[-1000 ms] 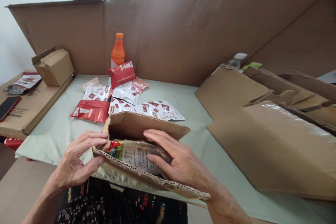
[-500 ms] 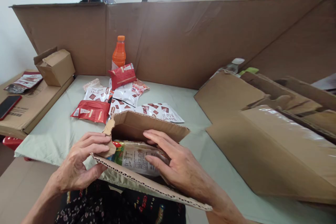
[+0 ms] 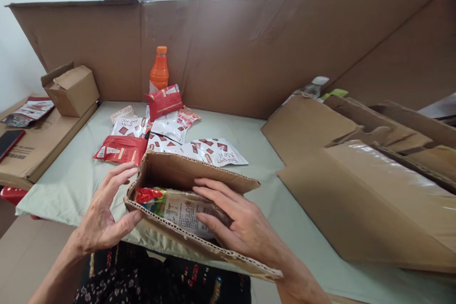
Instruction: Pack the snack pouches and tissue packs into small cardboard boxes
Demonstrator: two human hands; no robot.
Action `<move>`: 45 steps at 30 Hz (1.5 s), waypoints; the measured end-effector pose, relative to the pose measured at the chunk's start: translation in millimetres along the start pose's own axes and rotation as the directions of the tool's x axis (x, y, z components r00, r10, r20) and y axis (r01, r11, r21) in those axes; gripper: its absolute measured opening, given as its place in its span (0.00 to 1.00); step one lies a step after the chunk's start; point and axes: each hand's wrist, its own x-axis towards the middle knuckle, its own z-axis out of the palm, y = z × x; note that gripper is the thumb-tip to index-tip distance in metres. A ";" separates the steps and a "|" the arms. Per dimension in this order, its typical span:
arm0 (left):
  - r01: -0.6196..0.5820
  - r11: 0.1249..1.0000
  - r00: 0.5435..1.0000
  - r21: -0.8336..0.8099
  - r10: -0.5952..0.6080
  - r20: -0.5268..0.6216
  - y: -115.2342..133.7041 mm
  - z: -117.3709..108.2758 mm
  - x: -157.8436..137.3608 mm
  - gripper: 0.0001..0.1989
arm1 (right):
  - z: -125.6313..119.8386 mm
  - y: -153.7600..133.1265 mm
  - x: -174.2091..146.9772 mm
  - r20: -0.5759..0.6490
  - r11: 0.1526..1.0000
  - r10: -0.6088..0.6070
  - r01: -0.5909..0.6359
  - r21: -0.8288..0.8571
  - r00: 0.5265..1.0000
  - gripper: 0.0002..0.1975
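A small open cardboard box (image 3: pixel 199 163) stands at the table's near edge, with a printed food packet (image 3: pixel 187 209), red and green at one end, lying inside. My left hand (image 3: pixel 109 209) is at the box's left end, its fingers apart and its thumb at the front left corner. Reaching in from the right, my right hand (image 3: pixel 231 216) rests over the packet's right part with fingers stretched out. Just behind the box lie a red packet (image 3: pixel 123 150), a white packet (image 3: pixel 217 151) with brown squares, and another red packet (image 3: pixel 164 101) on the pile.
An orange bottle (image 3: pixel 159 70) stands by the tall cardboard screen (image 3: pixel 228 52). Large cardboard boxes (image 3: pixel 320 199) fill the right side. At left, a small carton (image 3: pixel 74 91), a phone (image 3: pixel 10 143) and a pouch (image 3: pixel 28 111) lie on a flat carton (image 3: pixel 39 147). Someone's head shows beyond the screen.
My left hand has let go of the box's left end flap, which no longer stands up over the packet. More of the packet's red end shows. My right hand has stayed nearly still.
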 end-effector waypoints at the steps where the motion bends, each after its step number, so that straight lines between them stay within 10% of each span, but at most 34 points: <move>1: 0.011 1.000 1.000 -0.002 -0.011 0.005 -1.3 0.9 -0.4 0.29 | 0.0 0.2 -0.3 -0.013 1.000 -0.014 0.014 0.003 1.000 0.17; 15: -0.001 0.999 1.000 -0.032 0.002 0.028 -9.0 6.1 -3.3 0.31 | -27.3 -5.9 18.0 -0.294 0.989 -0.150 0.142 -0.049 0.944 0.12; 24: -0.072 0.996 0.995 -0.053 0.075 0.058 -5.1 7.7 1.2 0.27 | -14.2 4.1 39.2 -0.115 0.940 -0.135 0.091 -0.329 0.984 0.14; 45: -0.130 0.982 0.982 -0.140 0.147 0.118 -4.1 4.8 12.3 0.20 | -6.2 25.4 43.7 -0.099 0.987 0.104 -0.116 -0.114 0.990 0.12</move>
